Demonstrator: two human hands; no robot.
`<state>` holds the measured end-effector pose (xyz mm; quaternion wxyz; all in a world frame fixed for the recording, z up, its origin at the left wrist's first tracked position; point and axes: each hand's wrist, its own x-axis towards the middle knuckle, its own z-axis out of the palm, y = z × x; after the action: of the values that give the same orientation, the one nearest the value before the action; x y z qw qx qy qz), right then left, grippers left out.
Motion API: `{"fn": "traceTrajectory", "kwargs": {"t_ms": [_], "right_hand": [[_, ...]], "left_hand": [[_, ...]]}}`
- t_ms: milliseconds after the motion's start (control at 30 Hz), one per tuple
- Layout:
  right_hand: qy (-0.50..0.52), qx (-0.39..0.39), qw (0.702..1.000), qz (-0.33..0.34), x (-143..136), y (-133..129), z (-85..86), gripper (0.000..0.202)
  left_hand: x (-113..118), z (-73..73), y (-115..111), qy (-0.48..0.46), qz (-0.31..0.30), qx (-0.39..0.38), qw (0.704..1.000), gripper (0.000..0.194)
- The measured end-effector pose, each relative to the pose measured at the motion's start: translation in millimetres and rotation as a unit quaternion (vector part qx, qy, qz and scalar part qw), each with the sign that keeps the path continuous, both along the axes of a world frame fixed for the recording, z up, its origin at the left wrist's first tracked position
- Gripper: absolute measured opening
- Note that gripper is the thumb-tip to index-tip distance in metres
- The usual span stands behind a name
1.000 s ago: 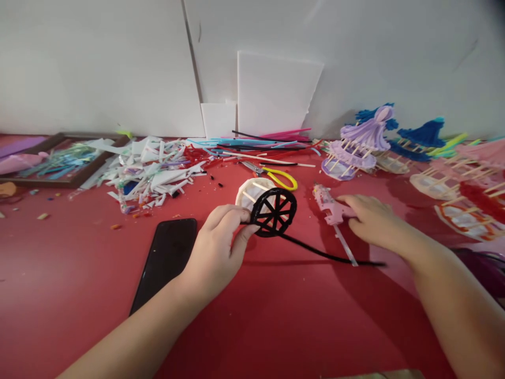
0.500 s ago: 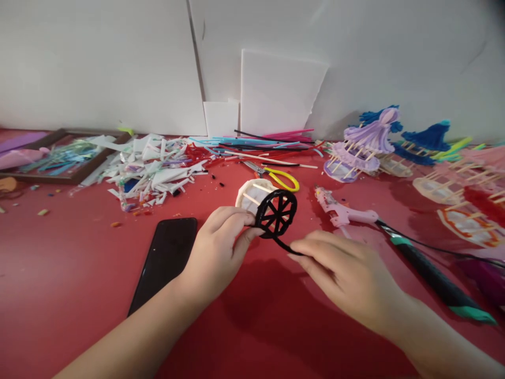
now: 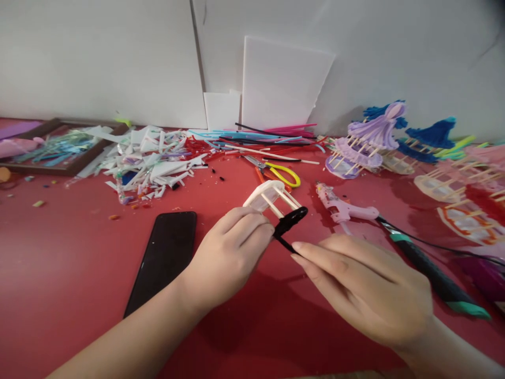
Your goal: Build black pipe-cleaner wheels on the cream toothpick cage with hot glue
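The left hand [image 3: 232, 258] hides part of the black disc [image 3: 291, 221].

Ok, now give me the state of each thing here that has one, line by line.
Model: tilted, gripped by left hand
Black strip: pinched by right hand
Glue gun: lying down, unheld
Phone: flat, screen dark
Scissors: lying down, unheld
Frame: flat, strips inside
Large white board: propped upright against the wall
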<state>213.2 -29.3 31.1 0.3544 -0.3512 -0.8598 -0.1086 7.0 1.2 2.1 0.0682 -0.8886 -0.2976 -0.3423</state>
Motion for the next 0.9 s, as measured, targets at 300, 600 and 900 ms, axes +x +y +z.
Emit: {"fn": "traceTrajectory", "kwargs": {"t_ms": [300, 600, 900], "right_hand": [[0.003, 0.077, 0.996, -0.054, 5.6, 7.7, 2.9, 0.007], [0.028, 0.056, 0.996, -0.056, 4.8, 13.6, -0.5, 0.004], [0.042, 0.029, 0.998, -0.045, 3.0, 15.5, -3.9, 0.008]], "left_hand": [[3.0, -1.2, -0.9, -0.045, -0.016, -0.031, 0.998, 0.006], [1.1, -2.7, -0.3, -0.074, -0.02, -0.059, 0.995, 0.005], [2.6, -2.7, 0.9, -0.072, -0.017, -0.071, 0.995, 0.005]]}}
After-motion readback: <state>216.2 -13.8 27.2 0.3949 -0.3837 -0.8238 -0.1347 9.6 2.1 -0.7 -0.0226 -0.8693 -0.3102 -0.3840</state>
